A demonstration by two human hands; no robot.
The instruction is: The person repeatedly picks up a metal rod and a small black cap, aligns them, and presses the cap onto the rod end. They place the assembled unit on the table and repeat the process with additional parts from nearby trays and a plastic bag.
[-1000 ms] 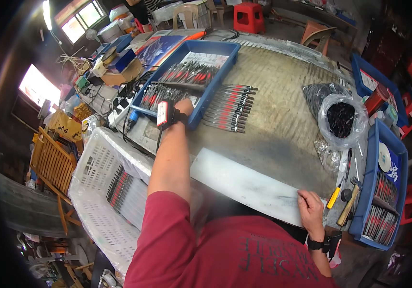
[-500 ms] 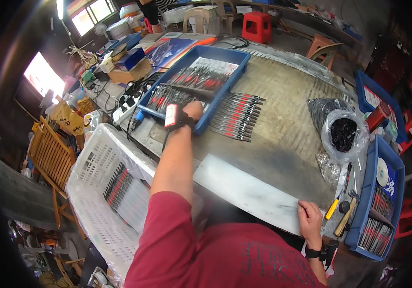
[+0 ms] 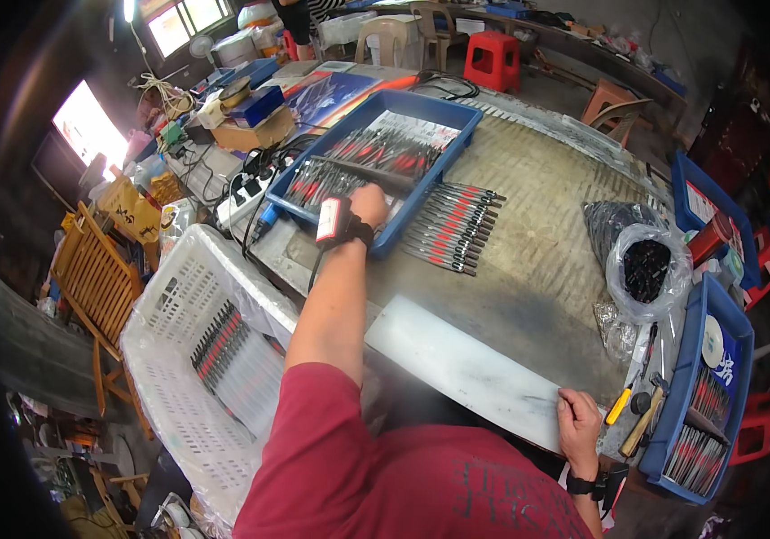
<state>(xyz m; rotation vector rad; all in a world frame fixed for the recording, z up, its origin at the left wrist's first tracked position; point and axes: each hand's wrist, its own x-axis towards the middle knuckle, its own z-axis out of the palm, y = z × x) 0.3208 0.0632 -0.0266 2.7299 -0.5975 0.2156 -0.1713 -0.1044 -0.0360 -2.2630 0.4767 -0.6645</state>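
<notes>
My left hand (image 3: 369, 207) reaches into the near compartment of a blue tray (image 3: 389, 235), among slim pen-like rods (image 3: 317, 182) in black and red. Its fingers point away and are hidden, so a hold on a rod cannot be made out. More of the same rods (image 3: 452, 229) lie in a neat row on the table, just right of the tray. At the table's front edge, my right hand (image 3: 580, 427) has its fingers curled at the right end of a long white board (image 3: 461, 359). The thumb side of that hand touches the board.
A white perforated basket (image 3: 165, 359) with stacked rods stands at my left. To the right are a clear bag of small black parts (image 3: 650, 260), a yellow-handled screwdriver (image 3: 619, 406), a hammer (image 3: 643, 422) and another blue tray (image 3: 663, 449). Cables (image 3: 246, 189) run by a power strip.
The whole view has shifted slightly. My left hand stays in the tray, sitting a little differently over the rods. My right hand stays at the end of the white board.
</notes>
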